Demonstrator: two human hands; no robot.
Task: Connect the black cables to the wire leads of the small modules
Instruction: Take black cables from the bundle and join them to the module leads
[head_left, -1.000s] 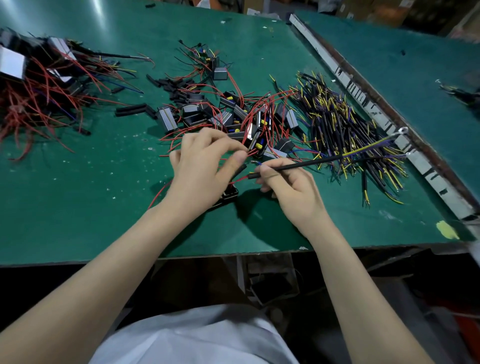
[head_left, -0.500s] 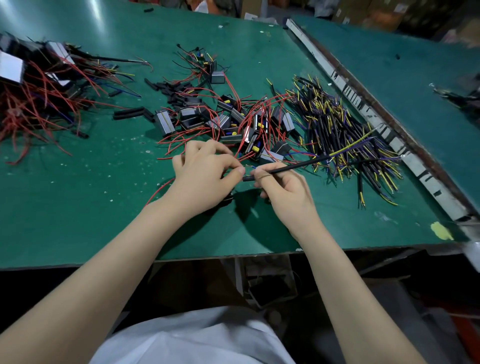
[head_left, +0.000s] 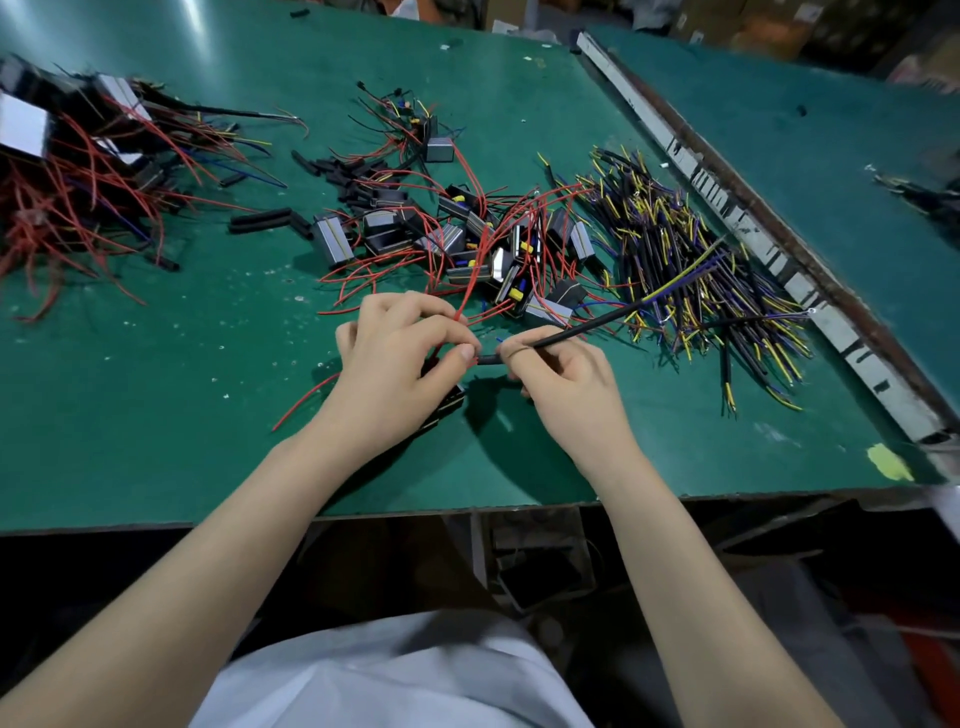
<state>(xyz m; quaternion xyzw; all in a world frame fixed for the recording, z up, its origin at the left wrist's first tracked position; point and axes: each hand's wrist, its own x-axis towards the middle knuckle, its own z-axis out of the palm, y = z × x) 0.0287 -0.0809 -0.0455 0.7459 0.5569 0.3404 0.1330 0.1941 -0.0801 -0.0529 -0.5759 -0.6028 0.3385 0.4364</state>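
Note:
My left hand (head_left: 397, 358) pinches the red wire leads (head_left: 470, 296) of a small black module (head_left: 447, 408) that lies half hidden under my palm. My right hand (head_left: 563, 384) pinches a black cable (head_left: 597, 325) whose yellow and purple cores point up to the right. A short black sleeve (head_left: 488, 359) bridges the gap between my two thumbs. A heap of small modules with red leads (head_left: 467, 239) lies just beyond my hands. A pile of black cables with yellow and purple tips (head_left: 691, 260) spreads to the right.
The green table (head_left: 156, 415) has its front edge close to my body. A tangle of red-wired modules (head_left: 67, 171) sits far left. Loose black sleeves (head_left: 265, 218) lie between the piles. A metal rail (head_left: 753, 228) divides this table from another on the right.
My hands have drawn slightly closer together, and a short black sleeve now shows between my thumbs. The cable's free end has tilted a little.

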